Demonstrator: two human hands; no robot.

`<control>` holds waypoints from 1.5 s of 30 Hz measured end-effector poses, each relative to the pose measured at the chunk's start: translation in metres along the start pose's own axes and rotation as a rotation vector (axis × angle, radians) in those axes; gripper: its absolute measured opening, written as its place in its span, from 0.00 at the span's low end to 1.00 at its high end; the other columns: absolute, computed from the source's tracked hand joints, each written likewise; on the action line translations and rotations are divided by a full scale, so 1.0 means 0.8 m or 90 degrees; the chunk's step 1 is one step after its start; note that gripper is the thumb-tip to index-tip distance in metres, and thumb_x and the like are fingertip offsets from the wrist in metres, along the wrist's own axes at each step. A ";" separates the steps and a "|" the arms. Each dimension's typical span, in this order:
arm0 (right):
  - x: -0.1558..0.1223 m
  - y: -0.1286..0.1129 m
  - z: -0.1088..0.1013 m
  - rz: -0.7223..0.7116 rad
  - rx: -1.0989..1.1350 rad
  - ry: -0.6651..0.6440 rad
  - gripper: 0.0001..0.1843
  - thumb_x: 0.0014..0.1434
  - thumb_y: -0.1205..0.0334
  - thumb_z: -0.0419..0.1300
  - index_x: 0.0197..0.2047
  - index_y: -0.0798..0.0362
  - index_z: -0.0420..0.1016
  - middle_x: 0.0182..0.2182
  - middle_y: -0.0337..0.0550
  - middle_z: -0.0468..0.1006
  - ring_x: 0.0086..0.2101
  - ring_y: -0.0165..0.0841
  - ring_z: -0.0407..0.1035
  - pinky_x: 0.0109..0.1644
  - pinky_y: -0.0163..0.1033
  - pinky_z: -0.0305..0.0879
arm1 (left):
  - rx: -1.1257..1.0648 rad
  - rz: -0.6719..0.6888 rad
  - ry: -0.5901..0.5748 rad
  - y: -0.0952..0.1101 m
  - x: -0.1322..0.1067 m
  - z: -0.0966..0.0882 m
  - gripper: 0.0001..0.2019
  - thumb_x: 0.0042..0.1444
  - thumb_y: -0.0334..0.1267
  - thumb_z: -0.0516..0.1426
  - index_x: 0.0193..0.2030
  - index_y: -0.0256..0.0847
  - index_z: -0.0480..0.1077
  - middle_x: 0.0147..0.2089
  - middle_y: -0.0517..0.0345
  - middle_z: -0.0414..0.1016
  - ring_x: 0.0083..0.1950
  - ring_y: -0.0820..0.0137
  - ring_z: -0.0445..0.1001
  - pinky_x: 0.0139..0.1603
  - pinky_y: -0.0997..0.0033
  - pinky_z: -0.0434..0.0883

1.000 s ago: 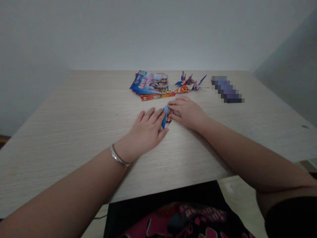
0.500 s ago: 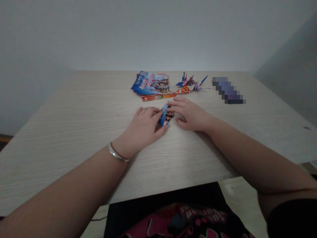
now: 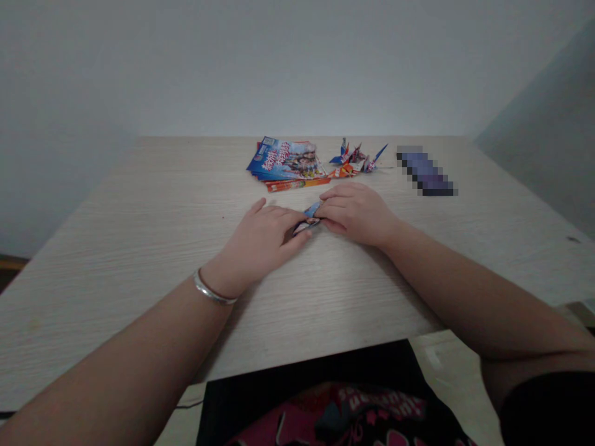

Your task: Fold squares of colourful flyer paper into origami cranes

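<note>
A small folded piece of printed paper [image 3: 310,218], blue and dark, lies at the middle of the wooden table [image 3: 139,210]. My left hand [image 3: 267,238], with a silver bangle on the wrist, pinches its left end with curled fingers. My right hand [image 3: 356,212] grips its right end, fingers pressed together over it. Most of the paper is hidden between the two hands.
A stack of colourful printed sheets [image 3: 284,163] lies farther back on the table. Beside it to the right sit several folded paper cranes [image 3: 356,158]. A blurred dark oblong object [image 3: 425,171] lies at the back right. The table's near edge runs above my lap.
Both hands have closed in on the folded paper. The left hand's fingers, flat before, now curl and pinch it. The paper, earlier standing on edge, now shows less between the hands.
</note>
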State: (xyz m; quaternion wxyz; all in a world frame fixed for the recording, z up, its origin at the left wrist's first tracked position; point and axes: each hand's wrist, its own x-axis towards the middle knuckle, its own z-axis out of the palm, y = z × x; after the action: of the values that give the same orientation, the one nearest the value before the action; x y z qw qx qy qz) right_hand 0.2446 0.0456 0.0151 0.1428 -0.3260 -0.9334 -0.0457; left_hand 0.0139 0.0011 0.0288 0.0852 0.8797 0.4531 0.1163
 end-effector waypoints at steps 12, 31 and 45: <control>0.009 -0.024 0.014 0.304 0.477 0.146 0.11 0.65 0.58 0.59 0.49 0.50 0.73 0.28 0.35 0.79 0.27 0.30 0.70 0.32 0.37 0.65 | -0.448 -0.208 0.209 -0.011 0.011 0.024 0.19 0.61 0.41 0.59 0.57 0.39 0.65 0.36 0.57 0.80 0.37 0.67 0.80 0.36 0.68 0.75; 0.001 -0.010 0.020 0.207 0.295 0.002 0.04 0.58 0.64 0.66 0.37 0.52 0.82 0.32 0.41 0.81 0.33 0.32 0.71 0.39 0.38 0.63 | 0.046 0.039 0.046 -0.019 0.003 0.015 0.09 0.65 0.39 0.59 0.45 0.42 0.82 0.48 0.52 0.83 0.50 0.57 0.78 0.56 0.52 0.68; 0.004 -0.006 0.036 0.146 0.211 0.050 0.21 0.55 0.59 0.69 0.52 0.53 0.81 0.50 0.51 0.83 0.52 0.45 0.73 0.59 0.50 0.62 | -0.005 -0.112 0.152 -0.024 0.005 0.035 0.22 0.58 0.47 0.65 0.55 0.34 0.76 0.52 0.43 0.80 0.55 0.49 0.75 0.62 0.45 0.68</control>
State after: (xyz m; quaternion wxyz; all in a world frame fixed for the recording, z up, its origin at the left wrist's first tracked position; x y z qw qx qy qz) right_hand 0.2328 0.0487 -0.0114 0.2350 -0.4001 -0.8786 0.1128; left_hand 0.0092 0.0137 -0.0027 0.0439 0.8164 0.5347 0.2137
